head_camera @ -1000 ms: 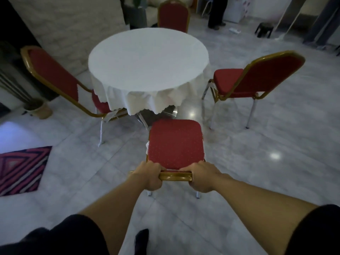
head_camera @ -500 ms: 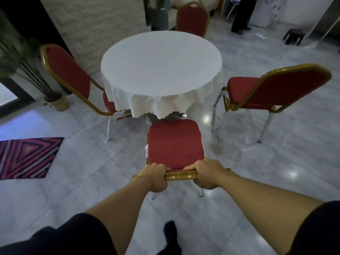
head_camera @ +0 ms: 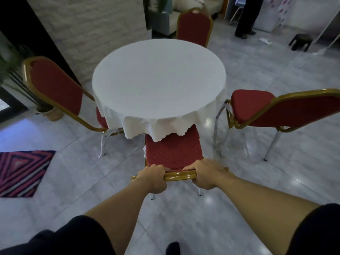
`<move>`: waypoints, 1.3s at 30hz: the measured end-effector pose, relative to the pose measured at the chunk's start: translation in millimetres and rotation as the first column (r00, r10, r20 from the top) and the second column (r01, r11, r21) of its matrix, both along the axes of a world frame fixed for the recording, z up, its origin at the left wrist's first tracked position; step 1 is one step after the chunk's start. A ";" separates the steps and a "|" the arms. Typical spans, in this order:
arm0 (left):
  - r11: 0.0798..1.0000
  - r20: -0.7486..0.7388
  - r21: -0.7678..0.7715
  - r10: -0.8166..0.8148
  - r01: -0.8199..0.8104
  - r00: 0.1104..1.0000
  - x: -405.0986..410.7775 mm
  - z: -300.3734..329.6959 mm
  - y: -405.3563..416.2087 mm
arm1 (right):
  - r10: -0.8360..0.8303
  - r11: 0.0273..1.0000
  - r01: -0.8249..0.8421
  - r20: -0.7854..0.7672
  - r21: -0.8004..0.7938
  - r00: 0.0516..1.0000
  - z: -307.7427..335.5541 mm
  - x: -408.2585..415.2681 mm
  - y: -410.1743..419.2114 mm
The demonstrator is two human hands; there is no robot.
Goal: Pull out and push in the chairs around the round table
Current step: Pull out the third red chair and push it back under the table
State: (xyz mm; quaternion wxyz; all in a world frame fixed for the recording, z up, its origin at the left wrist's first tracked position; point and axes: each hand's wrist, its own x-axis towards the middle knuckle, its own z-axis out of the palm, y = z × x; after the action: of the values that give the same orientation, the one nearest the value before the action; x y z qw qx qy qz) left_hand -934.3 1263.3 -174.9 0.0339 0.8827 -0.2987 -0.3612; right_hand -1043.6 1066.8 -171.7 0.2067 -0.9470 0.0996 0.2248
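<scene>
A round table point(head_camera: 158, 83) under a white cloth stands in the middle. Directly below me is a red chair point(head_camera: 173, 153) with a gold frame; the front of its seat is under the hanging cloth. My left hand point(head_camera: 153, 178) and my right hand point(head_camera: 207, 174) both grip the gold top rail of its backrest. A second red chair point(head_camera: 55, 92) stands at the left with its seat partly under the cloth. A third chair point(head_camera: 272, 109) stands at the right, clear of the table. A fourth chair point(head_camera: 194, 27) is at the far side.
A striped red rug point(head_camera: 22, 172) lies on the grey tile floor at the left. A potted plant point(head_camera: 49, 113) stands by the brick wall. A person's legs point(head_camera: 246, 17) and a small dark stool point(head_camera: 300, 43) are at the far right.
The chair in my hands has slid forward toward the table, and its seat front is now under the cloth. I have stepped closer along with it.
</scene>
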 end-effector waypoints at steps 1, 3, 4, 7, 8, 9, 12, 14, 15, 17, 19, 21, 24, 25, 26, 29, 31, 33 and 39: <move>1.000 -0.011 -0.004 -0.007 0.007 1.000 5.5 -1.0 -6.5 | 0.016 1.000 -0.016 -0.009 -0.004 1.000 0.2 6.8 -7.3; 1.000 -0.031 -0.005 -0.018 0.017 0.999 10.7 1.5 -20.2 | 0.048 0.998 -0.049 -0.025 -0.025 0.999 -0.7 16.3 -23.3; 1.000 -0.033 -0.003 -0.024 0.024 0.999 11.1 1.9 -26.2 | 0.059 0.998 -0.060 -0.032 -0.033 0.998 -1.7 19.0 -31.0; 1.000 -0.038 -0.011 -0.016 0.016 0.999 9.7 -1.1 -42.6 | 0.061 0.997 -0.064 -0.050 -0.052 0.997 -6.6 23.7 -50.9; 1.000 -0.033 -0.003 -0.016 0.016 0.999 10.3 -1.4 -46.6 | 0.054 0.997 -0.057 -0.046 -0.049 0.997 -8.3 24.3 -55.7; 1.000 -0.025 -0.002 -0.012 0.012 1.000 11.5 -1.3 -51.9 | 0.047 0.998 -0.049 -0.039 -0.040 0.998 -10.0 25.7 -62.1; 0.999 -0.041 0.012 0.032 -0.032 0.999 8.9 0.1 -61.9 | 0.045 0.998 -0.046 -0.037 -0.036 0.998 -10.0 27.5 -74.0; 0.998 -0.043 0.039 0.056 -0.055 0.997 7.7 -0.5 -64.4 | 0.059 0.997 -0.060 -0.033 -0.039 0.998 -9.4 27.3 -77.0; 0.997 -0.037 0.044 0.062 -0.060 0.997 8.6 -2.1 -65.4 | 0.063 0.997 -0.065 -0.033 -0.035 0.997 -8.9 27.6 -77.9; 0.997 -0.039 0.056 0.064 -0.062 0.997 8.8 -2.4 -69.7 | 0.074 0.997 -0.075 -0.041 -0.023 0.996 -4.7 27.4 -83.0; 0.997 -0.061 0.068 0.052 -0.048 0.997 10.0 0.4 -69.7 | 0.097 0.995 -0.097 -0.055 0.003 0.994 -0.1 30.0 -82.7; 0.996 -0.066 0.085 0.029 -0.023 0.997 7.4 6.8 -72.5 | 0.111 0.993 -0.108 -0.056 0.054 0.992 7.0 27.1 -84.7; 0.996 -0.060 0.083 -0.009 0.014 0.998 7.2 16.4 -79.5 | 0.063 0.992 -0.059 -0.031 0.110 0.998 17.1 22.3 -94.3; 0.997 -0.055 0.071 -0.022 0.026 0.998 6.0 18.9 -84.4 | 0.056 0.994 -0.054 -0.024 0.092 0.998 21.8 19.2 -100.5; 0.997 -0.046 0.062 -0.035 0.038 0.998 3.2 24.8 -92.3 | 0.053 0.997 -0.052 -0.013 0.065 0.998 27.1 14.7 -109.7; 0.999 0.014 0.002 -0.053 0.053 0.999 -4.0 42.5 -123.5 | 0.019 0.998 -0.019 -0.003 0.065 1.000 45.4 0.8 -144.2; 0.998 0.076 -0.016 -0.064 0.065 0.995 -9.1 59.0 -148.4 | -0.013 0.998 0.011 0.026 0.068 1.000 61.7 -8.2 -169.9; 0.996 0.121 -0.052 -0.071 0.078 0.990 -15.5 76.6 -176.5 | -0.033 0.999 0.031 0.061 0.033 0.998 77.4 -18.2 -197.3; 0.969 0.214 -0.155 -0.156 0.191 0.964 -42.3 116.2 -279.3 | -0.162 0.985 0.170 0.167 -0.032 0.973 110.0 -68.1 -290.1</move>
State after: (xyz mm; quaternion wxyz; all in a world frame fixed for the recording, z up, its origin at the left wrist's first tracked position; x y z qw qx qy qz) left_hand -976.6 984.0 -58.7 0.0488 0.8786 -0.4073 -0.2444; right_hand -1111.7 776.7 -61.7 0.2102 -0.9551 0.1663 0.1260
